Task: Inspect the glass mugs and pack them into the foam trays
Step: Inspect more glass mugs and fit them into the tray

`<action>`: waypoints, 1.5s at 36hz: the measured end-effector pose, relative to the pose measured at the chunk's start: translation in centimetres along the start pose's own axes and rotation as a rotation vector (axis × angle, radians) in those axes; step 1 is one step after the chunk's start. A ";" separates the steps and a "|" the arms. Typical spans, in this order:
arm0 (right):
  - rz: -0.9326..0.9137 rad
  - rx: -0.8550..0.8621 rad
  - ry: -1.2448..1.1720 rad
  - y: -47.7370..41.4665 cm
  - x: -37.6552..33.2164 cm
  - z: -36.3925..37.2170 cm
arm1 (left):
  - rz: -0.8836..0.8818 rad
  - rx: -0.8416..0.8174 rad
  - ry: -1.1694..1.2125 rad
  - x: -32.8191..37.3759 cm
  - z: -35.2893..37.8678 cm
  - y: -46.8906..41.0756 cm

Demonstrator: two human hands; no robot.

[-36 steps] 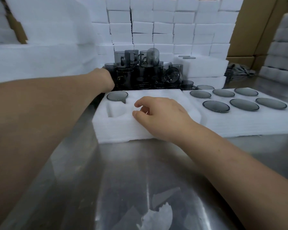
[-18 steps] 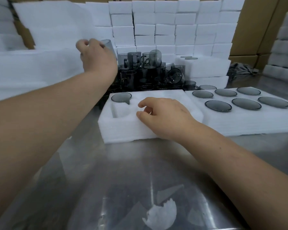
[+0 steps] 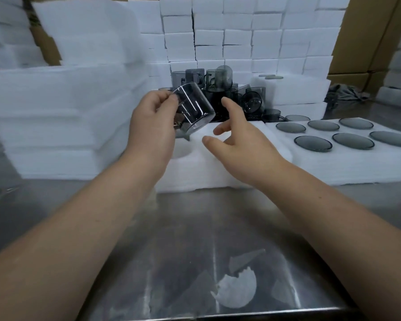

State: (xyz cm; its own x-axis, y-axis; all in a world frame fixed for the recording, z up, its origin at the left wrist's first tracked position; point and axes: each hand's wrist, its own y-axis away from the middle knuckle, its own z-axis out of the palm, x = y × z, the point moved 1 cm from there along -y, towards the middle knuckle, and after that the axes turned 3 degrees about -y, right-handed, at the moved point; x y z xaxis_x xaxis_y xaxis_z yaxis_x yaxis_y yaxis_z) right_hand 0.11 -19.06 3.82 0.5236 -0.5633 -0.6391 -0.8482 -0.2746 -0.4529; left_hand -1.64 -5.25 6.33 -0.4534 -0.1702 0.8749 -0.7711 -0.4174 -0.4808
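Observation:
My left hand (image 3: 152,126) grips a smoky grey glass mug (image 3: 192,108), tilted, above the left end of the near white foam tray (image 3: 202,172). My right hand (image 3: 236,140) hovers over that tray with fingers spread and relaxed, just right of the mug and not touching it. An empty round pocket (image 3: 182,151) shows in the tray under the mug. Behind the tray stands a pile of grey glass mugs (image 3: 232,93). To the right lies a second foam tray (image 3: 357,163) with several mugs (image 3: 313,143) set in its pockets.
Stacks of white foam blocks (image 3: 241,35) form a wall at the back, and thick foam sheets (image 3: 56,117) pile up on the left. Cardboard boxes (image 3: 361,38) stand at the back right. A torn foam scrap (image 3: 236,290) lies on the steel table (image 3: 195,239) near me.
My left hand has brought a mug from the pile back toward me and lowered it over the near tray. My right hand has lifted off the tray and opened toward the mug.

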 end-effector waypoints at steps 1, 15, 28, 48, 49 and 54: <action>-0.006 0.007 -0.007 0.0 0.0 0.0 | 0.014 -0.023 -0.008 0.0 -0.1 0.1; -0.118 0.086 -0.100 0.5 -1.0 -0.4 | 0.189 -0.159 -0.210 0.0 -0.8 0.9; -0.165 0.225 -0.102 0.5 -1.0 -0.5 | 0.210 -0.097 -0.297 -0.5 -0.8 0.7; -0.157 0.097 -0.031 0.6 -1.1 0.1 | 0.192 -0.059 -0.159 -0.4 -0.8 0.6; -0.152 0.094 -0.033 0.6 -1.0 0.1 | 0.192 -0.071 -0.125 -0.2 -0.8 0.7; -0.127 0.107 -0.081 0.4 -1.0 0.1 | 0.254 -0.184 -0.007 0.3 -0.7 1.3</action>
State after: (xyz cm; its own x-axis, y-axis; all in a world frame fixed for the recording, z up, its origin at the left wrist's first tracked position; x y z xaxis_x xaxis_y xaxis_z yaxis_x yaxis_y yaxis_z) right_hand -0.76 -18.52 4.19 0.6340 -0.4640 -0.6186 -0.7641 -0.2527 -0.5936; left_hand -3.10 -5.25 5.97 -0.6391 -0.2549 0.7257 -0.7019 -0.1927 -0.6858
